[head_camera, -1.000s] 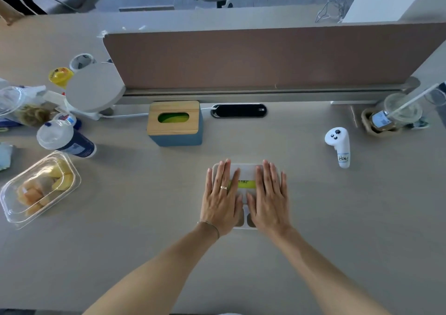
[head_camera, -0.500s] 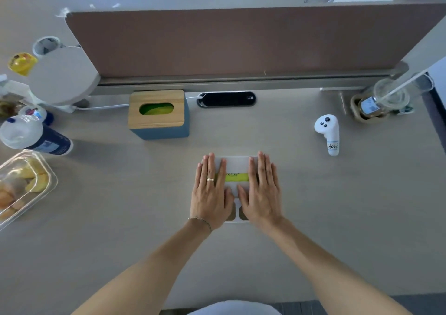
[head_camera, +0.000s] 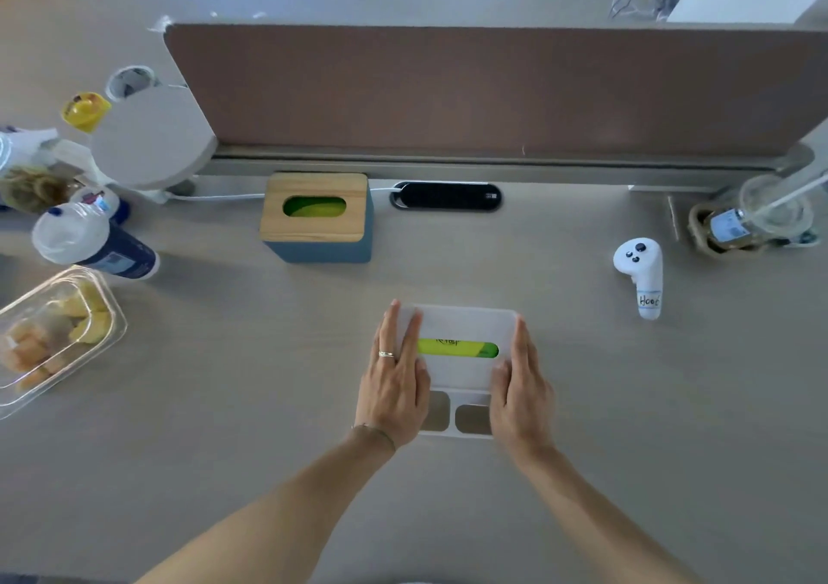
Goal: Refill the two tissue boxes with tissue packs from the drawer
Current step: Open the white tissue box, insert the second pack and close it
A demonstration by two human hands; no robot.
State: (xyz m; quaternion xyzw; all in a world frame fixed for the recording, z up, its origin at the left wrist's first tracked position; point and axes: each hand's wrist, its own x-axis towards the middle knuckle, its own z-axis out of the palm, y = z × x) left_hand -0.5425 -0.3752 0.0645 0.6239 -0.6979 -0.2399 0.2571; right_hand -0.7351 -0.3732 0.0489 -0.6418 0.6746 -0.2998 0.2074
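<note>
The white box (head_camera: 461, 323) sits mid tabletop (head_camera: 269, 404), toward the front edge. The left hand (head_camera: 394, 386) lies flat on its lid. The right hand (head_camera: 522, 386) presses its right side with straight fingers, maybe to seat the lid. A green pack (head_camera: 457, 349) shows in the slot. The blue box (head_camera: 313, 220) by the back edge shows green too, so the 2 look full.

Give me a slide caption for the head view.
Left hand and right hand rest on the white box's ends, green pack in its slot; wood-lidded box behind.

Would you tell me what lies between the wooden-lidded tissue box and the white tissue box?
Only bare desk lies there, as the head view shows.
</note>
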